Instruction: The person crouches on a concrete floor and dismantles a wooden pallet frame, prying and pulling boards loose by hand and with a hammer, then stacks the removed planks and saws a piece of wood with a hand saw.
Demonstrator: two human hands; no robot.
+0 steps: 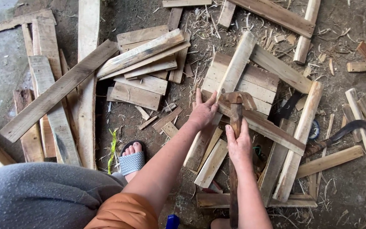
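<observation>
- Two bare hands work over a heap of pallet slats on a dirt floor strewn with wood shavings.
- The left hand (203,111) lies flat, fingers spread and extended, pressing on a long pale slat (234,70) that slants from upper right down toward the person.
- The right hand (239,144) is wrapped around the dark wooden handle of a rusty claw hammer (236,101), fingers closed on the shaft just below the head.
- The hammer stands near upright in the middle of the view; its head sits against the pale slat and a darker crosswise board (272,130), just beside the left fingertips.
- Under the slat lies a small panel of nailed boards (259,82), pale and weathered.
- To the right, a curved sickle (339,133) with a dark blade and wooden handle rests on the ground, well apart from both hands.
- To the left, a stack of short planks (147,63) lies loose, with longer grey boards (54,95) crossed beyond it.
- A foot in a grey woven sandal (132,161) shows at lower left of centre, near a strip of green material (113,148).
- At the bottom edge are a grey-clad knee and an orange sleeve.
</observation>
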